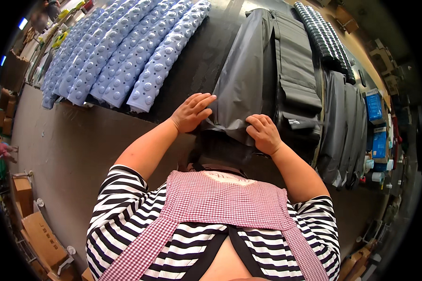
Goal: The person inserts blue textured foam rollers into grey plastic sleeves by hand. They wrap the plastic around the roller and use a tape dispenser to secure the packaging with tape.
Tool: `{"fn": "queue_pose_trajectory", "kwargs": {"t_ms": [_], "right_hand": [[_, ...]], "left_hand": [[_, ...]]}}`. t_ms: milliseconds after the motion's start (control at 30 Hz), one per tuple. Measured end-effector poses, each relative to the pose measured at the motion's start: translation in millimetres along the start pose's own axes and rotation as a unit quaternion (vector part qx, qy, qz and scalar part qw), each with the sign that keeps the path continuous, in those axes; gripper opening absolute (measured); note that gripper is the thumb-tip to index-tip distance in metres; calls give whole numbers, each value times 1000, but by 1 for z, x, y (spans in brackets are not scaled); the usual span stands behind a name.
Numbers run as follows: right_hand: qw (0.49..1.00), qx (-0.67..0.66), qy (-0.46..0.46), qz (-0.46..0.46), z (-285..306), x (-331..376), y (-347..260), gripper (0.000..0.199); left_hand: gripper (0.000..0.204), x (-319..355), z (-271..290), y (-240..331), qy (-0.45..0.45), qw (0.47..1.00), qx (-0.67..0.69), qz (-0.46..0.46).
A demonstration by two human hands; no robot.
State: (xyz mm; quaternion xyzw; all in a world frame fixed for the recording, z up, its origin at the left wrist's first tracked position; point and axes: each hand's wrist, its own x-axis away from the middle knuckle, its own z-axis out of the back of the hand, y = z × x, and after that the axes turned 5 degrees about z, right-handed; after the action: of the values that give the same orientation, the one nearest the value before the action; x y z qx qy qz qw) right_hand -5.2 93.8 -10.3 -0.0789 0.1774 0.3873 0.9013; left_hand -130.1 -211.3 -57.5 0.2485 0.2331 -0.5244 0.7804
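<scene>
A long sheet of thin black plastic (pixel 241 70) lies along the dark table in front of me, its near end sagging over the table edge. My left hand (pixel 192 112) rests at the sheet's near left corner, fingers stretched out and the thumb side toward the plastic. At the near right corner, my right hand (pixel 264 134) has its fingers bent onto the plastic's edge, pinching it. Just right of the sheet lies a stack of folded black plastic (pixel 295 70). Whether anything lies under the sheet, I cannot tell.
Several rolled blue bumpy mats (pixel 150 79) lie at the left of the table (pixel 192 51). A dark bumpy roll (pixel 326 40) is at the far right, with more black plastic (pixel 340 126) nearer. Blue boxes (pixel 374 107) stand rightward. Cardboard boxes (pixel 44 239) sit lower left.
</scene>
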Motion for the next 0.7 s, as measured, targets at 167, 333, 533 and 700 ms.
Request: {"fn": "queue_pose_trajectory", "kwargs": {"t_ms": [167, 333, 533, 700], "right_hand": [[999, -20, -24, 18, 1, -9, 25, 3], [989, -65, -86, 99, 5, -27, 25, 7], [986, -116, -97, 75, 6, -23, 10, 5], [979, -169, -112, 24, 9, -32, 9, 9]], "left_hand": [[12, -22, -23, -26, -26, 989, 53, -135], [17, -12, -16, -34, -65, 976, 76, -194], [15, -22, -7, -38, -80, 959, 131, -237], [13, -15, -8, -25, -94, 966, 169, -175]]}}
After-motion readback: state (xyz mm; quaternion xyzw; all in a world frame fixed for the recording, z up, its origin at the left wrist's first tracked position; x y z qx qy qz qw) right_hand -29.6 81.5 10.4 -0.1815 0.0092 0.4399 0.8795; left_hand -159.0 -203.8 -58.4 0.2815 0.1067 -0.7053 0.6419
